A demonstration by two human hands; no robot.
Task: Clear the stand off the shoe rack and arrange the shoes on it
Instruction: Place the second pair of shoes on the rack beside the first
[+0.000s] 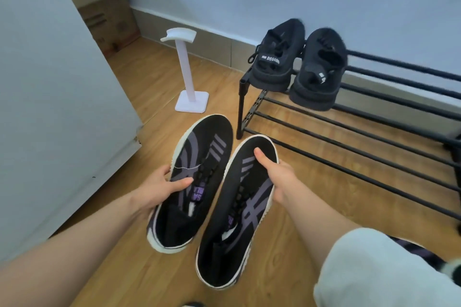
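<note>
My left hand (159, 188) grips the left black-and-purple sneaker (199, 157) by its side, held above the floor. My right hand (273, 174) grips the matching right sneaker (234, 227), thumb on its upper. Both toes point away from me toward the black metal shoe rack (349, 137). A pair of black sandals (296, 65) sits on the rack's top tier at its left end. The white stand (185, 70) is upright on the wooden floor, left of the rack.
A white cabinet side (50, 107) fills the left. A cardboard box (109, 20) sits in the back corner by the wall. Another striped shoe (419, 252) peeks out at the lower right past my sleeve.
</note>
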